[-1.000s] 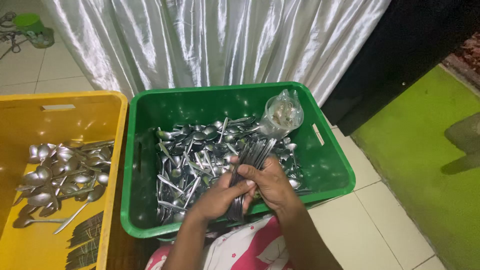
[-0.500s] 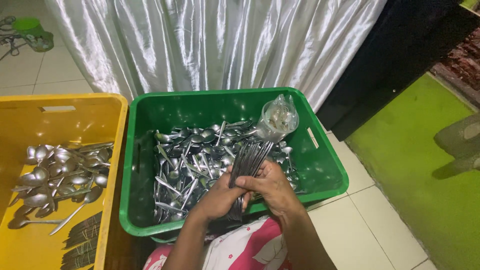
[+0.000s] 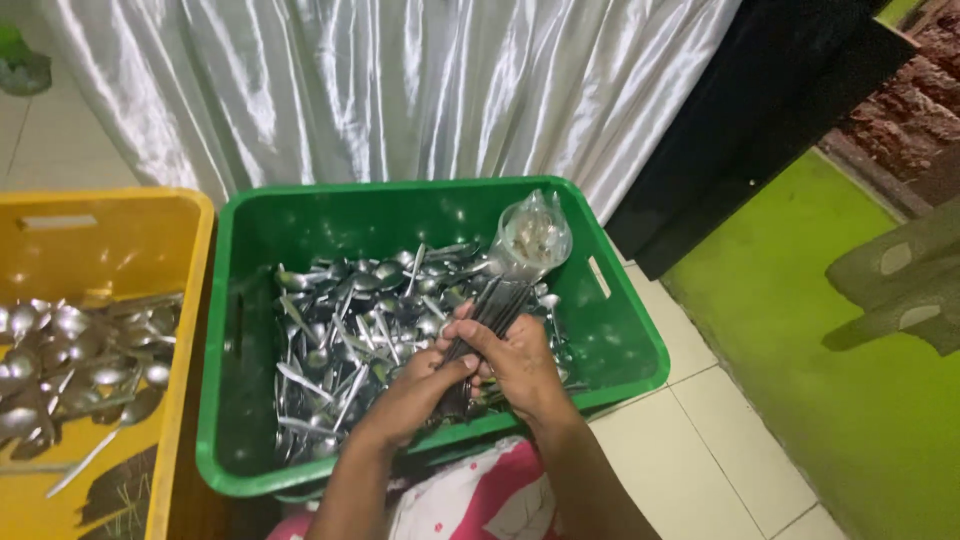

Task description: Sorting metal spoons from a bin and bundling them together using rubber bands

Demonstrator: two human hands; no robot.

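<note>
The bundle of forks (image 3: 487,318) has lifted a touch, and now both the right hand (image 3: 522,366) and left hand (image 3: 420,385) have fingers closed around its handles, tines pointing up and away over the green crate (image 3: 250,400).

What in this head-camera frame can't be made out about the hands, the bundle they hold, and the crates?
- Lower end of the fork bundle: covered by the left hand and right hand.
- How many pieces are in the bundle: too tightly packed.
- Contents of the clear plastic bag: blurred by glare.
- Yellow crate: cut off by the left and bottom edges.
- Bottom of the green crate: buried under cutlery.
</note>
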